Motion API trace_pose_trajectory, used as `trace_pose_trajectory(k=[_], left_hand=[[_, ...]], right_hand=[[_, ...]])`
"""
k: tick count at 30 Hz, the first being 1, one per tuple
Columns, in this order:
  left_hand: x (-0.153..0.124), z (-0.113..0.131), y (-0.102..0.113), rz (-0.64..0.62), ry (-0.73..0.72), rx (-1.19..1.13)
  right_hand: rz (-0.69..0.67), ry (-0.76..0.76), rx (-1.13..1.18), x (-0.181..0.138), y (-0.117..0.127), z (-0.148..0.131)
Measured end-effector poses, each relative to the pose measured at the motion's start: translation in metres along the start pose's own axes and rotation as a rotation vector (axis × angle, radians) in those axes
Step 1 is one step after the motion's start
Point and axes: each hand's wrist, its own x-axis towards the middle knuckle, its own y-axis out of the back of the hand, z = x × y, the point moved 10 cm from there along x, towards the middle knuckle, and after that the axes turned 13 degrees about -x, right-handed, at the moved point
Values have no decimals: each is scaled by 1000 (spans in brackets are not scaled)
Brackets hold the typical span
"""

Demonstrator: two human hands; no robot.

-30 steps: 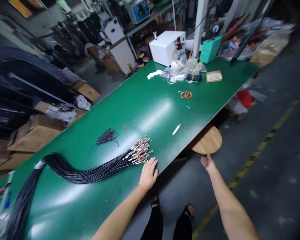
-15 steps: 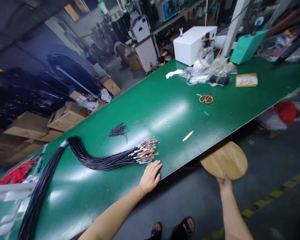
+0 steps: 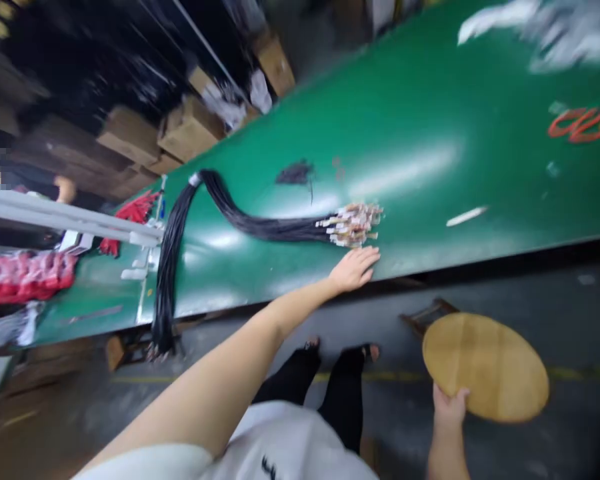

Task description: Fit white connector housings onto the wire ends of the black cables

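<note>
My left hand [image 3: 356,268] lies flat at the near edge of the green table, fingers stretched out, just below the stripped ends of a cable bundle [image 3: 280,228]. The long black cables bend near a pale tie and hang over the table edge at left. Low at the right, my right hand [image 3: 449,402] grips the rim of a round wooden stool [image 3: 490,367], thumb on top of the seat. One wooden leg piece shows behind the seat. The stool is off the table, above the floor or on it; I cannot tell which.
On the green table [image 3: 420,87] lie a small dark heap of thin strands [image 3: 295,173], a white sliver [image 3: 466,217] and orange-handled scissors [image 3: 580,125]. A metal bar [image 3: 70,217] and red bundles [image 3: 25,275] are at left. Cardboard boxes [image 3: 190,130] stand behind. A person is partly visible far left.
The view has swung left and down. The stool has come out from under the table edge toward me, held in my right hand. My left hand stays by the cable ends.
</note>
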Motion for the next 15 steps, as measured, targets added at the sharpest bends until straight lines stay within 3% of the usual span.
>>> trace_pose_trajectory(k=[6, 9, 12, 15], left_hand=[[13, -5, -10, 1, -26, -13], [4, 0, -9, 48, -76, -12], [-43, -13, -8, 114, -109, -98], [-126, -64, -7, 156, -59, -213]], right_hand=[[50, -79, 79, -24, 25, 93], [32, -89, 94, -42, 25, 126], [-25, -96, 42, -64, 13, 154], [-93, -116, -57, -85, -5, 178]])
